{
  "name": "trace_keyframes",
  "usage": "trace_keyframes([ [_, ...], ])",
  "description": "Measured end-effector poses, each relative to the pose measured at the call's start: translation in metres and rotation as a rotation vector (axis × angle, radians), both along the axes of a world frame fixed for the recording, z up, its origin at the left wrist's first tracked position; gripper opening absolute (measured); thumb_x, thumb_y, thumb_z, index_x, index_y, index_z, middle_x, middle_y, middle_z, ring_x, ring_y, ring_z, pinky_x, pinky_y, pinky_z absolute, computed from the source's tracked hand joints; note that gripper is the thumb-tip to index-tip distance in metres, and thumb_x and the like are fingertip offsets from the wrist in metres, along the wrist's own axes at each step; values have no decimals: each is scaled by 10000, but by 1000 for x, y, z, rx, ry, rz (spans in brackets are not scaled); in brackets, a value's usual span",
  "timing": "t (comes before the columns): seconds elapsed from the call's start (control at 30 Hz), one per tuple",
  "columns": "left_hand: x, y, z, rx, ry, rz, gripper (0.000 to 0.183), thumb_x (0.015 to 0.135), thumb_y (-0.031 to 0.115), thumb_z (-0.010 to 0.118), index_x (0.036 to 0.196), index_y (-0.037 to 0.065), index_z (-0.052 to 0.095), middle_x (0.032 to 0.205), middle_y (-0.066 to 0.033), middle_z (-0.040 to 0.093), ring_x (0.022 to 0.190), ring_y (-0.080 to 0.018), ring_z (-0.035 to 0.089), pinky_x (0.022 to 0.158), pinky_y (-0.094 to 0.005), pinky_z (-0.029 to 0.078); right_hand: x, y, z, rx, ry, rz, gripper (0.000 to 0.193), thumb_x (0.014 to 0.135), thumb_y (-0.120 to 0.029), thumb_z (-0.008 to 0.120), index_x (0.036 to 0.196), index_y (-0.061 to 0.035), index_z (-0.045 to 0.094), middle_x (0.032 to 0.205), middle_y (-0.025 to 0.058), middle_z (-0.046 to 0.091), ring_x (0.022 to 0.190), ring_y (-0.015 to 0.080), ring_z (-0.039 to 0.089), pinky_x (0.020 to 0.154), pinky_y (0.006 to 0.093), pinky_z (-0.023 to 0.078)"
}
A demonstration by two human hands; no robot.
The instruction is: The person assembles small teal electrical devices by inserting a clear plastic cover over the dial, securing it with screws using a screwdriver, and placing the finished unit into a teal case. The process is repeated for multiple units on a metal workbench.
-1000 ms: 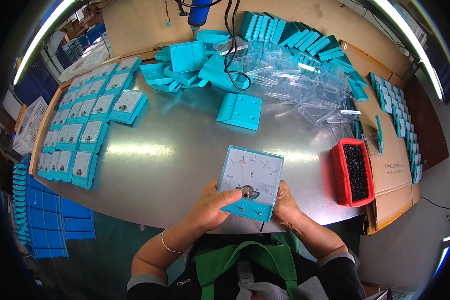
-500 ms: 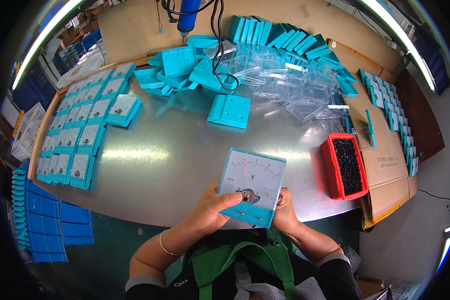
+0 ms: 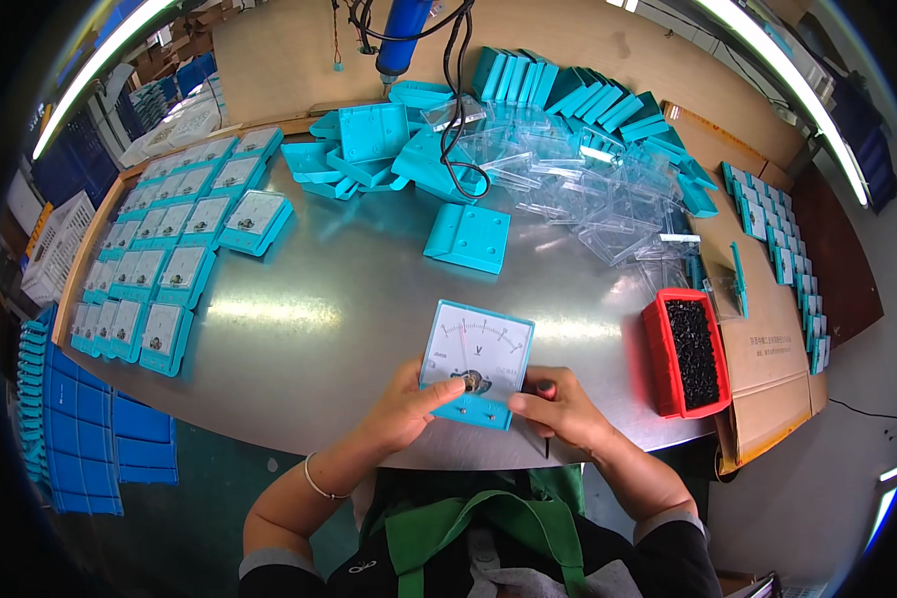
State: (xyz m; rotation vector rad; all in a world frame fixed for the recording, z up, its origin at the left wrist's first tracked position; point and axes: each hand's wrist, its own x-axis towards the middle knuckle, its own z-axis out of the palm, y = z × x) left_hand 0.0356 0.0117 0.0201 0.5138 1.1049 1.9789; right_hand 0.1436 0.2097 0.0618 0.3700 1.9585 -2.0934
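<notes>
A teal-and-white panel voltmeter (image 3: pixel 483 339) with a curved scale and a red needle is held up over the table's near edge. My left hand (image 3: pixel 407 407) is closed round its left side, with the thumb lying on the face by the round metal mechanism (image 3: pixel 475 383). At the lower right corner, the thumb of my right hand (image 3: pixel 568 411) touches the meter. In that hand's curled fingers is a slim screwdriver (image 3: pixel 547 448), its dark shaft pointing down and a reddish end showing above. The meter's back is hidden.
Finished-looking meters (image 3: pixel 174 219) stand in rows at the left. Teal housings (image 3: pixel 374 135) and clear covers (image 3: pixel 608 189) are heaped at the back, below a hanging blue electric screwdriver (image 3: pixel 404 40). A red bin (image 3: pixel 656 344) of small black parts sits right, beside cardboard (image 3: pixel 767 344).
The voltmeter has shifted left and its tilt has changed. My right hand has come from behind it to its lower right corner, and the screwdriver now shows. The whole view has shifted slightly.
</notes>
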Motion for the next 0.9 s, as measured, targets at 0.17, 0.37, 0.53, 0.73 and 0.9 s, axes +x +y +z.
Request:
trace_keyframes([
  [0.17, -26, 13, -2, 68, 315, 335, 1017, 790, 202, 758, 1489, 142, 21, 1348, -135, 359, 1167, -241, 462, 971, -393, 417, -55, -11, 18, 867, 583, 23, 269, 737, -137, 733, 815, 43, 549, 665, 149, 562, 580, 268, 591, 526, 366, 464],
  [0.37, -44, 14, -8, 44, 281, 494, 1146, 726, 168, 785, 1487, 188, -72, 1311, -107, 338, 1118, -235, 475, 965, -399, 428, -88, -37, -3, 1107, 909, 150, 289, 706, -121, 738, 857, 3, 525, 754, 139, 549, 623, 336, 584, 537, 409, 469],
  [0.53, -62, 4, -11, 23, 323, 583, 1096, 701, 197, 786, 1491, 162, 28, 1292, -120, 356, 1083, -225, 490, 936, -402, 463, -111, -37, -4, 963, 850, 252, 322, 789, -196, 680, 995, 13, 550, 792, 164, 606, 679, 349, 617, 569, 420, 489],
  [0.73, -70, 1, -16, 74, 258, 516, 965, 742, 275, 740, 1476, 165, 123, 1254, -102, 412, 1045, -225, 529, 889, -434, 491, -157, 15, -31, 1264, 546, 4, 338, 846, -300, 642, 1082, -59, 625, 821, 197, 630, 712, 350, 638, 623, 426, 507],
  [0.9, -60, -2, -9, 72, 113, 399, 843, 793, 351, 674, 1453, 180, 178, 1237, -103, 450, 1000, -255, 570, 867, -429, 496, -86, 28, -28, 1194, 625, 113, 257, 821, -242, 672, 993, -52, 652, 830, 179, 634, 702, 329, 632, 638, 414, 511],
])
